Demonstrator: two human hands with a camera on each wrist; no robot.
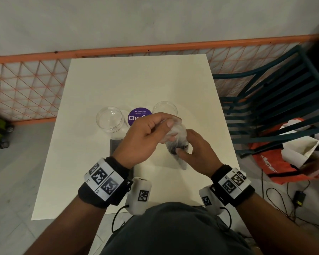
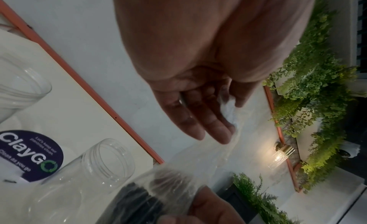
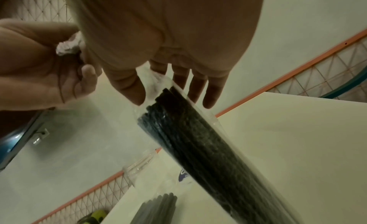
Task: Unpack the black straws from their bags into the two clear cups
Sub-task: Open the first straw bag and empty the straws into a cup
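Note:
A clear bag of black straws (image 1: pixel 176 142) is held upright above the table (image 1: pixel 136 80). My right hand (image 1: pixel 184 144) grips its upper part, thumb on one side and fingers on the other; the right wrist view shows this hand (image 3: pixel 172 100) around the dark bundle (image 3: pixel 198 141). My left hand (image 1: pixel 168 130) pinches the bag's crumpled top (image 2: pixel 228 108). Two clear cups stand open behind my hands, one on the left (image 1: pixel 110 119) and one on the right (image 1: pixel 165 108). A second bag of straws (image 3: pixel 157 210) lies on the table under my left wrist.
A round purple sticker (image 1: pixel 139 116) sits between the cups. An orange mesh fence (image 1: pixel 26 85) runs behind the table. To the right are a dark green slatted chair (image 1: pixel 276 107) and an orange bag (image 1: pixel 284 162). Cables lie on the floor at the lower right.

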